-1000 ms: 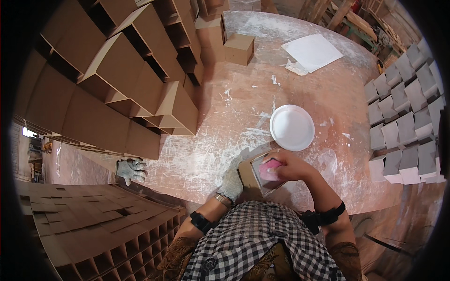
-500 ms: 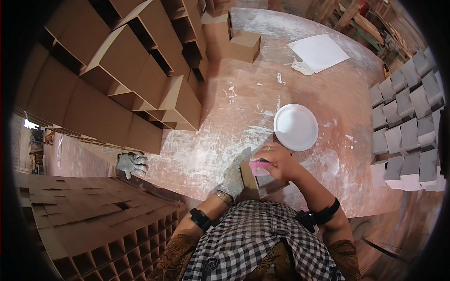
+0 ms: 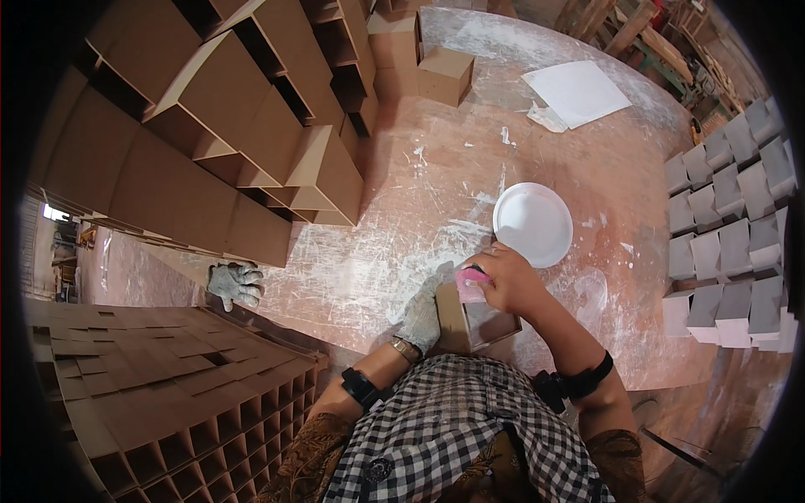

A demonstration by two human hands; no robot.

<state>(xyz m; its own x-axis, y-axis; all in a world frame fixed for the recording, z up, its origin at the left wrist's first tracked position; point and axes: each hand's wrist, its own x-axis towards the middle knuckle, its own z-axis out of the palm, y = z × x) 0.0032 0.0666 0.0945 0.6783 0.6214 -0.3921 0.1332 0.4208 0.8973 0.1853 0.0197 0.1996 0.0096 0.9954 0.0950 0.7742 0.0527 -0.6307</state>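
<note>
In my left hand (image 3: 422, 314), covered by a grey knit glove, is the left side of a small open brown cardboard box (image 3: 454, 321) close to my apron. The fingers curl behind the box and are partly hidden. My bare right hand (image 3: 511, 278) grips a pink sponge (image 3: 471, 287) with a dark part on top, at the far rim of the box. Just beyond that hand stands a round white tub or dish (image 3: 533, 225), its inside pale and smooth.
Large stacked brown boxes (image 3: 243, 101) rise at the left. A loose grey glove (image 3: 236, 286) lies below them, near a stack of brown boxes (image 3: 168, 360). Grey-and-white boxes (image 3: 732, 243) line the right side. A white sheet (image 3: 579, 92) lies on the paint-smeared table (image 3: 436, 184).
My right hand and the sponge have moved slightly away from me along the box's far rim. The left hand keeps its hold, and the whole view has shifted a little.
</note>
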